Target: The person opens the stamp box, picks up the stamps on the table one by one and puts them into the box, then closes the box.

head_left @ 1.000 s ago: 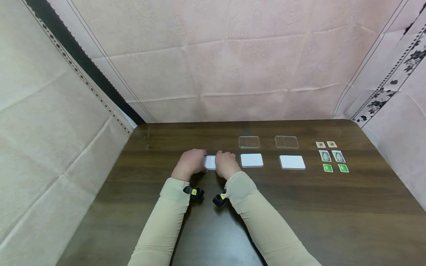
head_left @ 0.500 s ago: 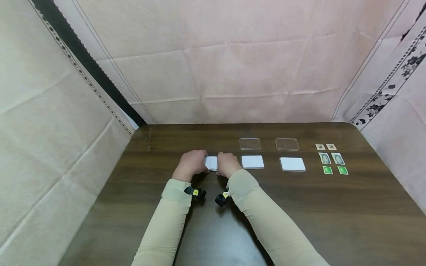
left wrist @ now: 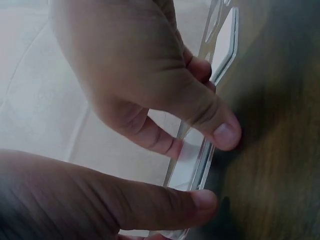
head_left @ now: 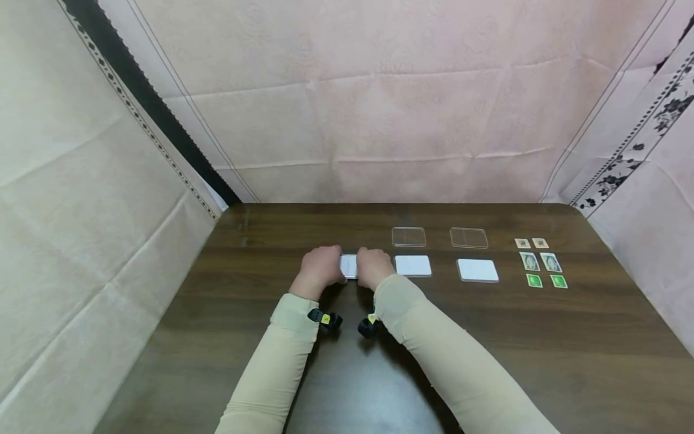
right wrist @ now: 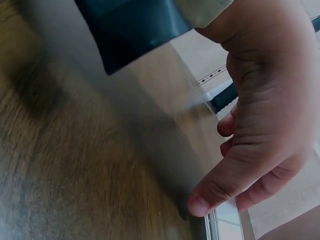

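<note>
A flat white rectangular case point(head_left: 349, 266) with a clear plastic edge lies on the brown table, between my hands. My left hand point(head_left: 320, 265) grips its left end, the thumb point(left wrist: 202, 201) along the near edge. At the right end my right hand point(head_left: 373, 266) pinches it, thumb point(right wrist: 200, 205) on the near edge and a finger on the far side. Both hands cover the case's ends, so only its middle shows in the head view.
Right of the hands lie a second white case point(head_left: 412, 266) and a third white case point(head_left: 478, 270). Behind them are two clear plastic covers, left point(head_left: 409, 237) and right point(head_left: 468, 238). Several small printed cards, including a green card point(head_left: 534, 281), lie farther right. Pale cloth point(head_left: 379, 120) hangs behind the table.
Both hands have shifted slightly to the right with the case between them, keeping their grip. The head view has moved a little; the other things lie as before.
</note>
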`<state>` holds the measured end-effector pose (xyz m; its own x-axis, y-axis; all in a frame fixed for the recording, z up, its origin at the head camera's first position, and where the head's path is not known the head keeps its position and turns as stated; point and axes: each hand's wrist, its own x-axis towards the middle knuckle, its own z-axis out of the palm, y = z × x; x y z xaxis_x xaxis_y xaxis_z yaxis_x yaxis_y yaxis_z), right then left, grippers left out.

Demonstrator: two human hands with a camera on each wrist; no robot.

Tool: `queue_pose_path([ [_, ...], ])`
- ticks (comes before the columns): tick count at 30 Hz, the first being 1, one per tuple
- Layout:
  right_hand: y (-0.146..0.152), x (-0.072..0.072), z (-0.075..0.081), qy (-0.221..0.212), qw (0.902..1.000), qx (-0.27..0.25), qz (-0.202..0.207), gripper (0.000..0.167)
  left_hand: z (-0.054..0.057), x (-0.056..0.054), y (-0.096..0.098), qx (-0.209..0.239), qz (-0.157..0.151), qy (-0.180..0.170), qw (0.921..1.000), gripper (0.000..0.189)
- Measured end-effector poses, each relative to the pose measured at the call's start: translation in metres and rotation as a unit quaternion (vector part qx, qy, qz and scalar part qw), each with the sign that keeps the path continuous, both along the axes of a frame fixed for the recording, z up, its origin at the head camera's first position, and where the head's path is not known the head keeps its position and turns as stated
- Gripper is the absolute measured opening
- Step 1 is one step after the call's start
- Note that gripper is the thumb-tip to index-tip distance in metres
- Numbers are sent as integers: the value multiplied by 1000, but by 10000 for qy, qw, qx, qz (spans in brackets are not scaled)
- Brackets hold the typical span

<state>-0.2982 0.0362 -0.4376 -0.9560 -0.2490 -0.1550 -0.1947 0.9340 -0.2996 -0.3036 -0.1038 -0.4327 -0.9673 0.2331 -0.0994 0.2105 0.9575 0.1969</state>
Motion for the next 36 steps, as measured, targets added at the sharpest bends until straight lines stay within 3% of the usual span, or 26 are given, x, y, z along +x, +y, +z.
queue_pose_path([
  [8, 0, 1, 0, 218, 9996, 64, 177, 30, -6, 0, 3, -141, 152, 170, 9996, 48],
  [22, -6, 0, -2, 341, 9986, 283, 288, 19, -6, 1, 4, 2, 188, 34, 9998, 38],
  [36, -10, -2, -5, 495, 9974, 360, 374, 14, -6, 2, 5, 640, 321, -2, 9974, 28],
])
